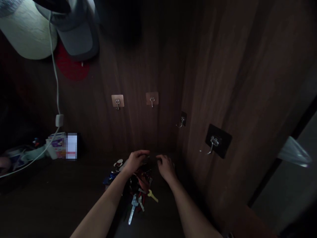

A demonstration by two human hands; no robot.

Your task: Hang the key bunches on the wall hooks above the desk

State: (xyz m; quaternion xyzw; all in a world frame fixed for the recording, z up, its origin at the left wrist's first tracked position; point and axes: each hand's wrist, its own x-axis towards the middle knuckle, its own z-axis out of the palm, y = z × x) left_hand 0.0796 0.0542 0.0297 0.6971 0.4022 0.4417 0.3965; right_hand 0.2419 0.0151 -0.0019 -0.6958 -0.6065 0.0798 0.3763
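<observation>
My left hand (136, 162) reaches over the far side of a bunch of keys and trinkets on the dark surface, its fingers bent around something dark I cannot make out. To its right, a short gap away, is my right hand (166, 168), fingers loosely curved and apart, with nothing clear in them. In the pile I see a long silver key (133, 210), a smaller key (141, 203), a yellow key (153, 195), a reddish-brown fob (143, 181) and a blue item (109, 178). My left forearm hides part of the bunch.
Metal hooks on adhesive pads are on the back panel, one pinkish (117, 101) and one brownish (152, 99). The right panel bears a small hook (182, 119) and a larger one (215, 141). Caps (76, 38), a white cable (54, 72) and small boxes (58, 145) are at left.
</observation>
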